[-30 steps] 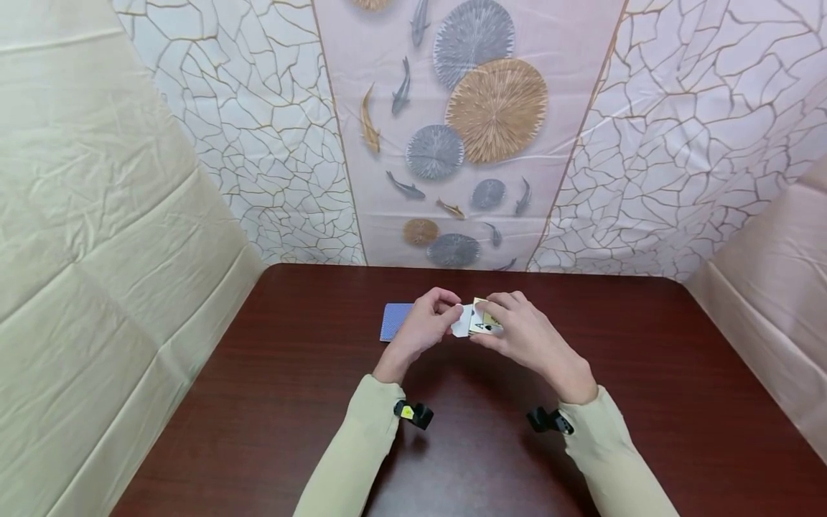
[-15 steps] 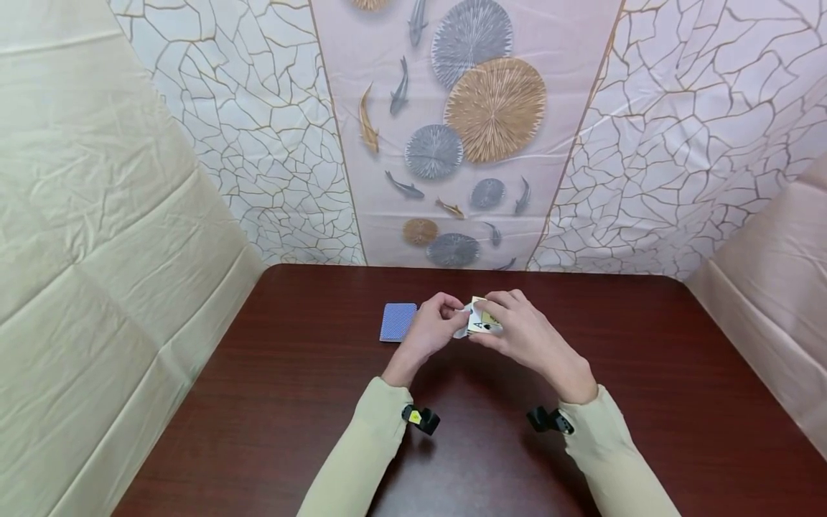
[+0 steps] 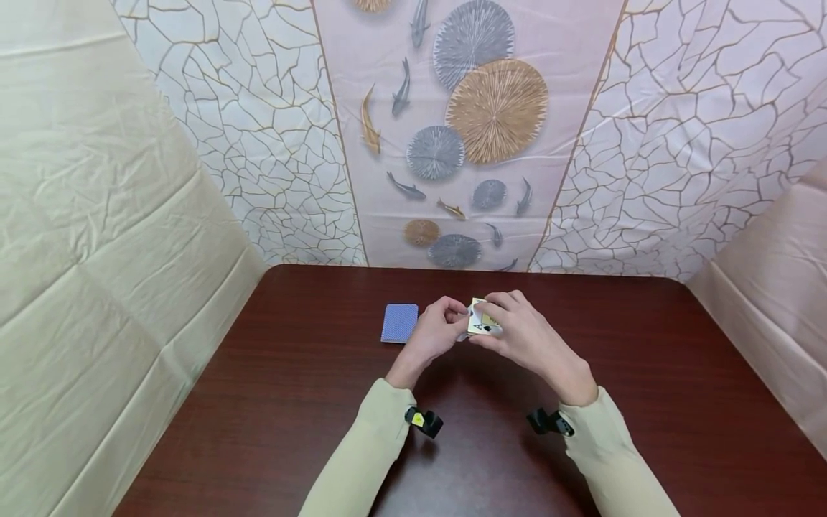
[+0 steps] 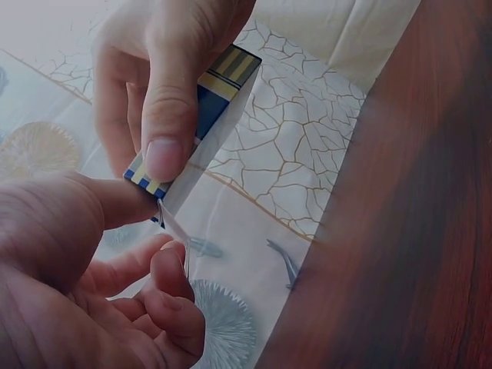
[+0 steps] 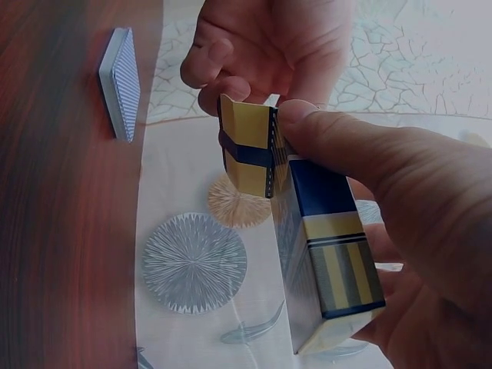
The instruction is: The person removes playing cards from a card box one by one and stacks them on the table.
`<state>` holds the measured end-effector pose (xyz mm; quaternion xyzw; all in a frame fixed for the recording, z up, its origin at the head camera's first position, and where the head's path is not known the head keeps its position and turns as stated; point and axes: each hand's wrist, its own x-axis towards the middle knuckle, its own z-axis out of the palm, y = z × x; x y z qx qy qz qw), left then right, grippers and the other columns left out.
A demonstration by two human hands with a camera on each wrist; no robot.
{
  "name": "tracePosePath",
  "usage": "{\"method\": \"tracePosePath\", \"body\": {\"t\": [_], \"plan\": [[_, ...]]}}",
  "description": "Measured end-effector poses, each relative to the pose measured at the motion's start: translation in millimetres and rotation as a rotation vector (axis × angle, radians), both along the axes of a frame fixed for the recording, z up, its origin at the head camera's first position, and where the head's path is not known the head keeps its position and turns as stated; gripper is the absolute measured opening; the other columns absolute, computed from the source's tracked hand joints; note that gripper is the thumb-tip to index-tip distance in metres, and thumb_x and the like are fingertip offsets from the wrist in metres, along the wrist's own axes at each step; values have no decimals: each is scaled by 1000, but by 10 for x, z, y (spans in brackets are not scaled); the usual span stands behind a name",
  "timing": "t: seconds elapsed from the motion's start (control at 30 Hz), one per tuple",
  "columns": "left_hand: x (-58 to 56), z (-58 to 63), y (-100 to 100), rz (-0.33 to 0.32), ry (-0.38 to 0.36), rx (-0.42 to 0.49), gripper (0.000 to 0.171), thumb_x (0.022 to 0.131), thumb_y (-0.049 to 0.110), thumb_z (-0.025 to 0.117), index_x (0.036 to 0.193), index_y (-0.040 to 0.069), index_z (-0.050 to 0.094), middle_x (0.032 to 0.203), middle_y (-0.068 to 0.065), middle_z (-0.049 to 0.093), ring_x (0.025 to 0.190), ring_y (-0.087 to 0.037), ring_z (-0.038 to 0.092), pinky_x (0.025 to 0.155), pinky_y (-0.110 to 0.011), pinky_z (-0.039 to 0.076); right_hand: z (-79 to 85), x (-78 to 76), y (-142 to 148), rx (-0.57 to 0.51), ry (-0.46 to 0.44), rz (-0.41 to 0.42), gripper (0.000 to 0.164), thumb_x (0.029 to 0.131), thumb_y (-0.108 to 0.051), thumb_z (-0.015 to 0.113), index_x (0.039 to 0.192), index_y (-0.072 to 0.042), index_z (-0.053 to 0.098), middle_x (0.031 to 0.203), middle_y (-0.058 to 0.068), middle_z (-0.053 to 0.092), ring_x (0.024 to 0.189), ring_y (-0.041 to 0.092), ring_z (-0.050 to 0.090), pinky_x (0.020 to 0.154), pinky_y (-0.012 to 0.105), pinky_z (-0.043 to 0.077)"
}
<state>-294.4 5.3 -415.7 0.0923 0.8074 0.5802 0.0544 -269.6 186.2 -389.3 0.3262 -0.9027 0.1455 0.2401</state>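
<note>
My right hand (image 3: 526, 334) grips a playing-card box (image 3: 477, 324) above the table, thumb on one side and fingers on the other. In the head view an "A" and a spade mark show on its face. Blue and gold stripes run along its narrow side in the right wrist view. The box's end flap (image 5: 250, 127) stands out from the opening. My left hand (image 3: 431, 334) holds that flap between thumb and curled fingers, its thumb right at the box's end in the left wrist view. A deck of blue-backed cards (image 3: 399, 322) lies squared on the table, left of my left hand.
The dark reddish-brown table (image 3: 291, 416) reaches back to a patterned cloth (image 3: 452, 179) with fish and round leaf shapes. Cream cloth walls (image 3: 116, 251) stand at both sides. A black wrist camera (image 3: 424, 422) sits on each sleeve.
My left hand has shifted right toward the box, uncovering more of the card deck. The white flap has tilted and now shows less in the head view. My right hand has barely moved.
</note>
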Motion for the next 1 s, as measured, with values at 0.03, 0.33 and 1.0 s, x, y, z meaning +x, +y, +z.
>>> {"method": "tracePosePath", "body": {"t": [0.03, 0.33, 1.0], "plan": [[7, 6, 2, -1, -1, 0, 21, 90, 23, 70, 103, 8, 63, 84, -6, 68, 68, -10, 58, 57, -22, 44, -3, -2, 1, 0, 6, 2, 49, 73, -35, 86, 111, -8, 71, 113, 16, 66, 101, 33, 55, 80, 43, 51], [21, 20, 7, 9, -4, -27, 21, 91, 23, 70, 104, 9, 62, 84, -6, 69, 66, -10, 58, 57, -22, 43, -8, -7, -8, -1, 19, 19, 49, 71, -33, 87, 110, -8, 71, 112, 15, 65, 101, 32, 55, 80, 43, 51], [22, 49, 6, 23, 9, -33, 17, 91, 16, 67, 104, 7, 63, 84, -7, 71, 66, -10, 60, 57, -21, 44, -9, -5, -12, 13, 9, 8, 48, 73, -32, 87, 111, -8, 71, 113, 16, 65, 101, 33, 55, 81, 44, 50]]}}
